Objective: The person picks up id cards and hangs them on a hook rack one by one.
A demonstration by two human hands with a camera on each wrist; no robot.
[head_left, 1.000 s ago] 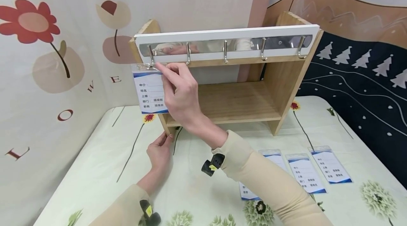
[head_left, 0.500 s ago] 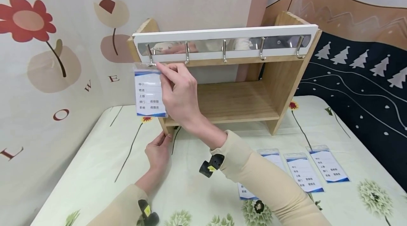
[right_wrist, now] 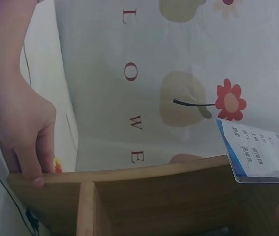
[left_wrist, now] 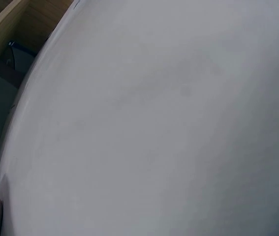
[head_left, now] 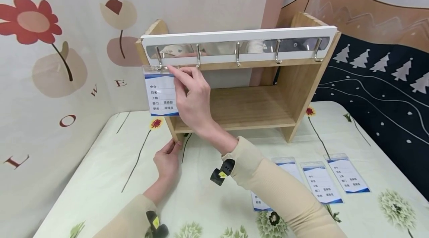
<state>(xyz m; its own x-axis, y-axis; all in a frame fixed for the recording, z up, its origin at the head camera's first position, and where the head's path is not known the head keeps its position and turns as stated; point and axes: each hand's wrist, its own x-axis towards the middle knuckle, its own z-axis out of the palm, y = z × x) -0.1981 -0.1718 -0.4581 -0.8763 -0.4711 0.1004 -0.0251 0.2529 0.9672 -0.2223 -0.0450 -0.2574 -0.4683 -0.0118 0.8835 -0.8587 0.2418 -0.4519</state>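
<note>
My right hand (head_left: 193, 98) pinches the clear top edge of a name badge (head_left: 161, 94) in a plastic sleeve, right at the tip of the leftmost metal hook (head_left: 158, 56). Whether the hook passes through the badge's slot cannot be made out. Low on the left, my left hand (head_left: 167, 161) grips the front leg of a small wooden shelf (head_left: 251, 105). The right wrist view shows the left thumb and fingers around that board's end, with the badge's printed face tilted at the right edge. The left wrist view holds mostly pale cloth.
Several more hooks line the white rail (head_left: 238, 34) across the shelf top. Several badges lie on the flowered tablecloth at right, including one badge (head_left: 321, 183) near the middle; my right sleeve (head_left: 285, 193) partly covers others. Printed curtains (head_left: 83, 25) stand behind.
The badge swung down a little, then its lower end came up and to the right. My right hand shifted slightly right, its fingers still at the badge top. My left hand stayed put.
</note>
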